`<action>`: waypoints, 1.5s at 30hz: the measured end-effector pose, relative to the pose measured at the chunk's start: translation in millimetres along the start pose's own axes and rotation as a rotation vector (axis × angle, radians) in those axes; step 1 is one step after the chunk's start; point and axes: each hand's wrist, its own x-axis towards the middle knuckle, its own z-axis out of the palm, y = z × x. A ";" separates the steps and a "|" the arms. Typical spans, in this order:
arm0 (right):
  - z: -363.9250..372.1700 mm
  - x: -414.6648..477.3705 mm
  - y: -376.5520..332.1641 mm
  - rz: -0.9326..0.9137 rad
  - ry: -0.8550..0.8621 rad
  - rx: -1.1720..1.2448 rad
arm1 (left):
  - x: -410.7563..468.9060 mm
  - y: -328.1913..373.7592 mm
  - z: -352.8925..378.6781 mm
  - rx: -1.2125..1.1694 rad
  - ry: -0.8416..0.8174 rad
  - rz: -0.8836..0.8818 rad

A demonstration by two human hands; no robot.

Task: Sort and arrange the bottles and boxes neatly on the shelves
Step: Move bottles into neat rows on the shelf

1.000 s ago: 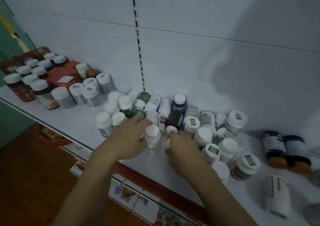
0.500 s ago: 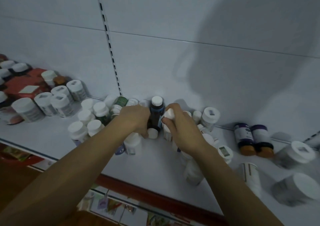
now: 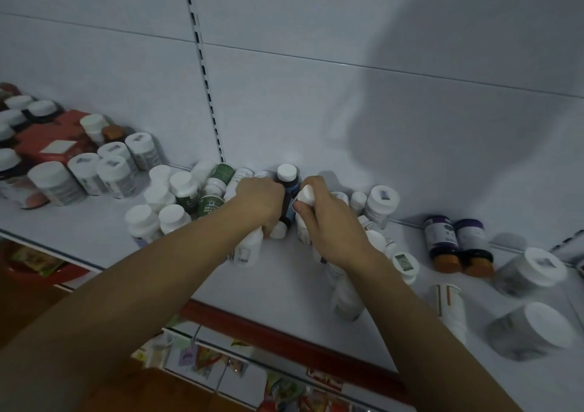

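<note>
Reaches with both arms into the crowd of bottles at the back of the shelf (image 3: 284, 285). Holds a white bottle (image 3: 307, 195) in the right grip (image 3: 328, 225), fingers curled over its cap and thumb on its side, near the back wall and just right of a dark bottle (image 3: 287, 174) with a white cap. Sets the left grip (image 3: 257, 203) knuckles-up on the other side of that dark bottle, fingers curled down among the caps. Cannot tell whether closed on anything, fingertips hidden. Beside the left wrist, green-label bottles (image 3: 221, 174). Further left, a red box (image 3: 47, 146) with white-lidded jars (image 3: 104, 171) around it. Well to the right, two purple bottles (image 3: 441, 241) side by side, a white tube (image 3: 448, 301) lying flat, and two large jars (image 3: 531, 272) nearest the edge.
</note>
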 end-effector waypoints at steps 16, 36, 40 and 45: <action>-46.2 -1.0 -11.1 -0.076 0.150 -0.098 | -17.2 -8.9 -19.3 -0.137 0.027 -0.009; -353.8 -253.1 157.6 0.431 0.768 0.022 | -125.9 389.2 -138.1 -0.888 0.646 0.741; -402.1 -337.5 205.4 0.519 0.932 -0.018 | -149.8 486.9 -139.4 -0.900 0.530 0.906; -441.6 -423.1 264.6 0.744 0.855 -0.221 | -168.4 577.0 -126.1 -0.798 0.357 1.000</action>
